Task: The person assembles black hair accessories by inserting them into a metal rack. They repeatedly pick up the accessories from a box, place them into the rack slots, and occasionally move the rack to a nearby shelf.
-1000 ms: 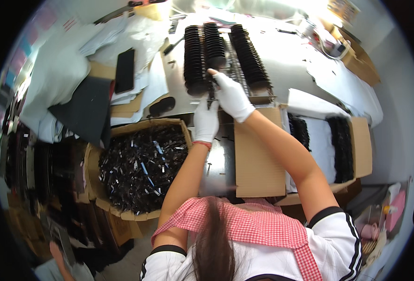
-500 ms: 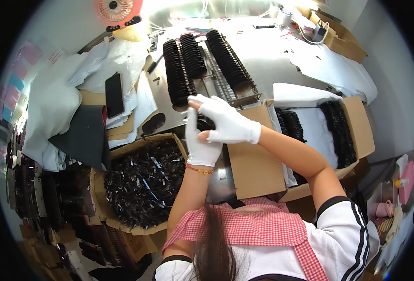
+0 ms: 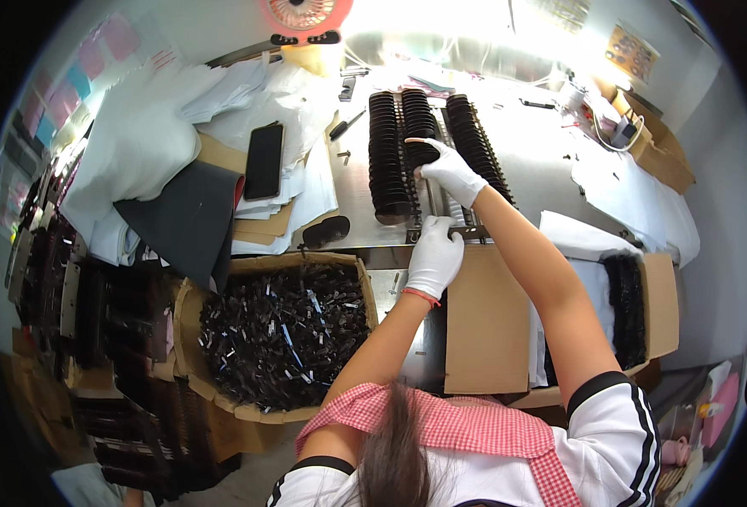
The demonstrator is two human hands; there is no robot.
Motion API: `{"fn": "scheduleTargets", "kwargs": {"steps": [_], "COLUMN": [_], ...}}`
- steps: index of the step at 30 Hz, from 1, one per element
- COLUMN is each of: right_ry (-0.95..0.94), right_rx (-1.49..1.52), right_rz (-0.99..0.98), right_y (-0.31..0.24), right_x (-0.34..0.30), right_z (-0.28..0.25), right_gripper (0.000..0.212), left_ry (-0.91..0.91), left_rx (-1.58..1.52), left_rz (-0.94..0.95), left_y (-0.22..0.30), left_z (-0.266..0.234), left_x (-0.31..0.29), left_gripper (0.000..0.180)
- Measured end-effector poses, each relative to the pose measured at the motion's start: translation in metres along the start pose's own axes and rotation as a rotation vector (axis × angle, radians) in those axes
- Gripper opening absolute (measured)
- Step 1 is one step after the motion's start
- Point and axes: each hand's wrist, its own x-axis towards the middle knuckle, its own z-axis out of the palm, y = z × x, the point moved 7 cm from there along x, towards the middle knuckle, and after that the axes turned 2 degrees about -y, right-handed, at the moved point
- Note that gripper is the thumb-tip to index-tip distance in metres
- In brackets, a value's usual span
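A metal rack [image 3: 473, 233] on the table carries three rows of dark, rounded lenses, standing close together. At the near end of the middle row [image 3: 418, 114], my right hand [image 3: 454, 173], in a white fingerless glove, has finger and thumb around a dark lens [image 3: 422, 153]. My left hand [image 3: 435, 258], gloved the same way, is at the rack's near end with its fingers curled in; what they grip, if anything, is hidden. A loose dark lens-shaped piece [image 3: 326, 231] lies left of the rack.
An open carton [image 3: 368, 291] of dark shiny pieces stands at my left. Another carton [image 3: 485, 325], with black bundles and white paper, stands at my right. A phone [image 3: 264, 160] lies on papers beside a black marker [image 3: 346, 124]. A pink fan [image 3: 306, 15] is at the back.
My hands, together near the table's front edge before, are now apart. The right has reached forward to the middle lens row; the left is at the rack's near end. The view has shifted.
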Motion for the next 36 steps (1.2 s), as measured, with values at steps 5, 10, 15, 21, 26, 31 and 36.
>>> {"fn": "scheduleTargets", "kwargs": {"steps": [5, 10, 15, 21, 26, 31, 36], "right_ry": [0.152, 0.151, 0.361, -0.365, 0.099, 0.137, -0.038], "right_rx": [-0.578, -1.19, -0.889, -0.983, -0.299, -0.008, 0.198], "right_rz": [-0.267, -0.556, -0.454, -0.345, -0.061, 0.04, 0.079], "right_y": [-0.008, -0.028, -0.07, -0.085, -0.06, 0.002, 0.033], "right_x": [-0.013, -0.02, -0.047, -0.113, -0.045, 0.05, 0.084], "right_z": [0.011, 0.039, 0.014, 0.031, -0.042, -0.056, -0.053], "right_gripper": [0.062, 0.056, 0.047, 0.056, 0.045, 0.056, 0.062], "left_ry": [-0.018, -0.009, -0.119, -0.054, 0.007, 0.385, -0.004], "left_rx": [0.017, 0.071, -0.852, -1.821, -1.272, -0.302, -0.101], "left_rz": [0.025, 0.045, -0.34, -0.44, -0.352, 0.021, -0.08], "left_y": [0.003, 0.007, 0.002, 0.032, 0.011, 0.011, 0.0], "left_z": [0.0, -0.001, -0.003, 0.0, 0.012, -0.002, 0.017], "left_x": [-0.003, -0.001, -0.003, -0.007, -0.002, 0.001, 0.009], "left_gripper": [0.024, 0.023, 0.035, 0.035, 0.005, 0.021, 0.023]}}
